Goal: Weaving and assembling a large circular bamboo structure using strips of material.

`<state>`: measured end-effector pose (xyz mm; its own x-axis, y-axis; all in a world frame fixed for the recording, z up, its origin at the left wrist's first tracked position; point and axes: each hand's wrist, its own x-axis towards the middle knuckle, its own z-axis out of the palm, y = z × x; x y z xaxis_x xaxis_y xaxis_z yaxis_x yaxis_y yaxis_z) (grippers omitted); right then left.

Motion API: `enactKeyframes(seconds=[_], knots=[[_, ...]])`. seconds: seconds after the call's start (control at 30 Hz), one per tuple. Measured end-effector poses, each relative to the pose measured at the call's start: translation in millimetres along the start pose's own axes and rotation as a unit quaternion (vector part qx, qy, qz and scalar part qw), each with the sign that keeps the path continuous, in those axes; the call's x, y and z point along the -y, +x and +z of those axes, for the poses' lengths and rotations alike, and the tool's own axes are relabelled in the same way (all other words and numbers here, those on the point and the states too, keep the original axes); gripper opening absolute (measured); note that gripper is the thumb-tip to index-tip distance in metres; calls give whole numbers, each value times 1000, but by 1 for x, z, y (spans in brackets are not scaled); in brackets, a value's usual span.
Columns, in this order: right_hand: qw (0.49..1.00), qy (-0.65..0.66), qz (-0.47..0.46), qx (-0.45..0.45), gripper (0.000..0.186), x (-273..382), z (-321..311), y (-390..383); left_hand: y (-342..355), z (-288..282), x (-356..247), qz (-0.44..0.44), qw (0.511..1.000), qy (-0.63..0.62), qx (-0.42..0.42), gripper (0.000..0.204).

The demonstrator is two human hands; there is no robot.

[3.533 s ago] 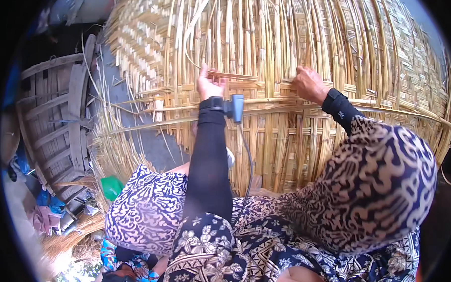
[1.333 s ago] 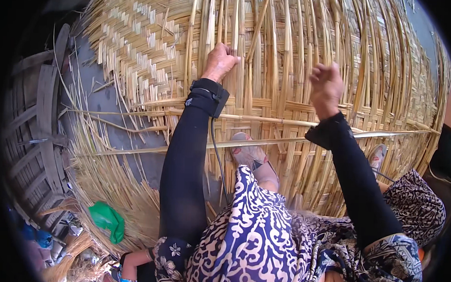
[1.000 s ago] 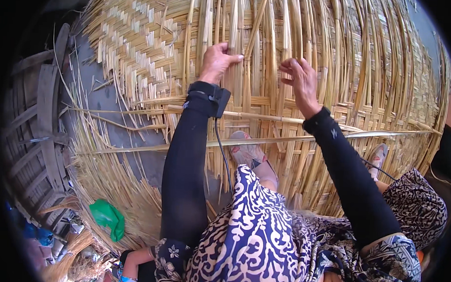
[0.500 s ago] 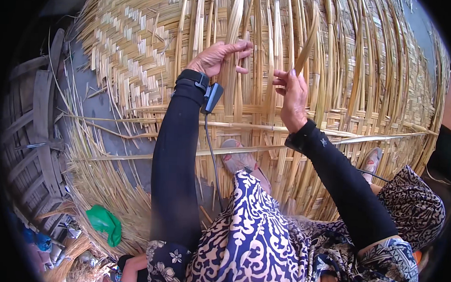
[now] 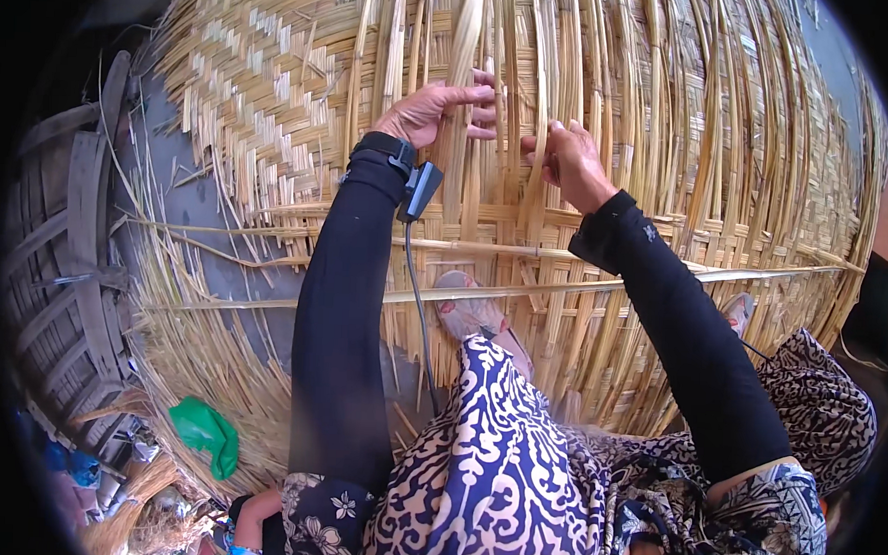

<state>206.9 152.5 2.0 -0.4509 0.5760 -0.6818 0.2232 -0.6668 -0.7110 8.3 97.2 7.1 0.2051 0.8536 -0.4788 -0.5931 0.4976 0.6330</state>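
Observation:
A large woven reed mat (image 5: 274,105) lies before me, tan and partly woven, with long loose strips running away from me over it. My left hand (image 5: 432,113) is closed round a wide reed strip (image 5: 458,165), its fingers showing beyond the strip's right side. To the right, my right hand (image 5: 573,165) is bent in a pinch on a narrower reed strip (image 5: 540,100); the fingertips are partly hidden. Both hands are just above the weave, a short gap apart. Two long cross strips (image 5: 504,248) lie over the mat nearer to me.
A cable (image 5: 416,296) hangs from the device on my left wrist. My shoe (image 5: 468,303) rests on the mat. A wooden frame (image 5: 85,206) stands at the left, with a green bag (image 5: 206,437) below it. Another person's arm (image 5: 254,525) shows at the lower left.
My right hand has let go of a raised strip at the right and moved left to another strip. My left hand stays nearly in place, its fingers a little more curled.

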Motion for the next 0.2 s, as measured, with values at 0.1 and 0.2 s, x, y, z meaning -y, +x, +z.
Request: enactKeyframes(seconds=[0.1, 0.2], knots=[[1000, 8, -4, 29, 17, 2, -1, 3, -1, -2, 0, -3, 1000, 3, -12, 45], [1000, -12, 19, -7, 20, -1, 5, 5, -3, -8, 1, -4, 998, 64, -13, 56]])
